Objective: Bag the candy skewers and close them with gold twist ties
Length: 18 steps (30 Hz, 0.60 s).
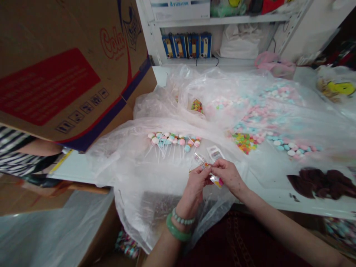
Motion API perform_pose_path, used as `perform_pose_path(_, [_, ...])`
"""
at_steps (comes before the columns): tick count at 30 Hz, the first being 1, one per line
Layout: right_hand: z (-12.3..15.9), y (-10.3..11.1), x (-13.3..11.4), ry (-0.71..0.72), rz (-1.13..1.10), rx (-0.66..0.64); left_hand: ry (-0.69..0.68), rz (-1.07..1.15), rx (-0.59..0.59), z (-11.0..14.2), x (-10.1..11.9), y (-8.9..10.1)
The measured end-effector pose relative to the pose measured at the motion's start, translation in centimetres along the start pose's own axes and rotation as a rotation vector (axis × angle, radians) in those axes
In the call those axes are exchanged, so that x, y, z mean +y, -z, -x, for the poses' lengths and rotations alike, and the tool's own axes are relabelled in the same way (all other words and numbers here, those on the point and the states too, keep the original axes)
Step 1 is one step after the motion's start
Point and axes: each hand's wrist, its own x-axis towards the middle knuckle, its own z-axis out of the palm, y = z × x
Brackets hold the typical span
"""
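My left hand [198, 181] and my right hand [228, 175] meet above the plastic-covered table, fingertips pinched together. Between them is a small clear printed candy wrapper [217, 181], partly hidden by the fingers. Whether anything sits inside it I cannot make out. Just beyond the fingers lie more wrappers [215, 152]. To the upper left, several pastel marshmallow-like lollipops [174, 140] lie in a row, their white sticks mostly towards me. Right of the wrappers is a pile of yellow, green and red gummy candies [244, 142].
Pink, blue and white candies [278, 141] spread over clear plastic sheeting [125, 148] at the right. A large cardboard box [69, 66] stands at the left, with a person's striped sleeve [16, 152] below it. Dark brown cloth [322, 182] lies at the right edge. Shelves [189, 23] stand behind.
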Motion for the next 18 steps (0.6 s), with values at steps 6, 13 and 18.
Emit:
perform_pose_path(6, [-2.5,-1.8,-1.9,0.199,0.507,-0.056,-0.011,0.144,0.156,-0.6,2.0,3.4])
perform_pose_path(13, [-9.7,-7.2,-4.6,0.352,1.076,0.097,-0.107,0.208,0.300,-1.3,2.7,6.7])
perform_pose_path(18, [-11.1,-6.4,-4.5,0.266,1.053,0.031,-0.168,0.175,0.401,-1.6,1.8,8.1])
